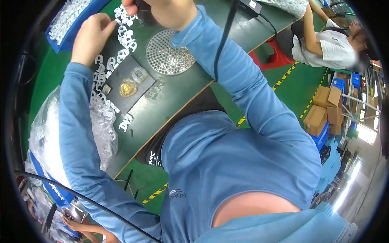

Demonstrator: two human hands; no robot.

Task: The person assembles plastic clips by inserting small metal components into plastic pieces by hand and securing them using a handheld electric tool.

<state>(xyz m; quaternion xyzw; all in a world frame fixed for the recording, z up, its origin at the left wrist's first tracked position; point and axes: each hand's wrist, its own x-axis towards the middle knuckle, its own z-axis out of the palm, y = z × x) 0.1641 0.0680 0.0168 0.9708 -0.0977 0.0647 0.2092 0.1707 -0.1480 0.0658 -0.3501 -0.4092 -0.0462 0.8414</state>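
My left hand (pixel 90 39) is at the upper left, beside a row of white plastic parts (pixel 126 35). Its thumb and bent forefinger come close together; what they hold, if anything, is too small to make out. At the top edge my right hand (pixel 172 13) curls around a dark cylindrical object (pixel 144 15), partly cut off by the frame. Below it lies a round metal plate full of holes (pixel 159 52), with small metal pieces at its right side. A dark square pad (pixel 121 97) carries a round gold-coloured piece (pixel 128 88) and a clear block (pixel 139 75).
A blue bin (pixel 56 45) of white parts stands at the far left, above a clear plastic bag (pixel 103 135). A black device with a cable (pixel 249 7) lies at the back right. Beyond a red stool (pixel 273 56) sits a co-worker (pixel 332 48); cartons (pixel 316 120) are stacked at right.
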